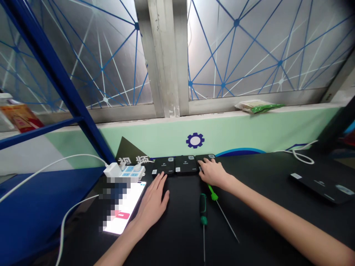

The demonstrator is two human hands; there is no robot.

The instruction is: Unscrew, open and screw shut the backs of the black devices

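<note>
Three flat black boxes stand in a row against the wall: a left box (163,165), a middle box (186,164) and a right box (205,157). My left hand (154,197) lies flat on the dark table (183,221), its fingertips at the front edge of the left box. Across the right box rests my right hand (213,171), fingers spread and partly covering it. A screwdriver with a dark green handle (203,210) lies between my hands. Another screwdriver, with a bright green handle (213,195), has its handle end under my right hand.
A lit phone (127,208) lies left of my left hand. Behind it sits a white power strip (132,172) with plugs and white cables. Another flat black box (321,187) lies far right, near a coiled white cable (303,159). A blue frame (58,62) rises at left.
</note>
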